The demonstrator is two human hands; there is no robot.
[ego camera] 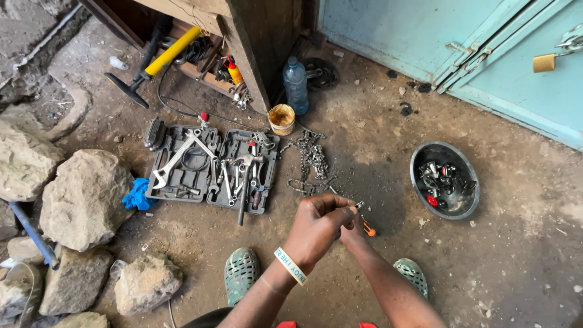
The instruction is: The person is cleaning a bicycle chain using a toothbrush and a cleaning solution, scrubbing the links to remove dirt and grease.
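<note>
Two bare forearms reach out over a pair of green perforated clogs (242,274) planted on the dirt floor (522,243). The left hand (316,226), a white wristband (290,265) round its wrist, is curled with fingertips pinched on the upper metal end of a small orange-handled screwdriver-like tool (366,226). The right hand (351,234) sits mostly hidden behind the left; whether its fingers are clamped on the tool cannot be told. The tool is held just above the ground between the clogs and a loose grey bicycle chain (310,159). Its long axis runs slanted, metal tip up and to the left, orange handle down and to the right. It looks light, stiff and thin, probably greasy on the metal, so the orange grip seems the surer place to hold. Beyond lie an open grey plastic tool case (159,167) with spanners, a round dark metal bowl (419,159) of small parts, a clear blue water bottle (296,85) and pale rocks (82,194)
</note>
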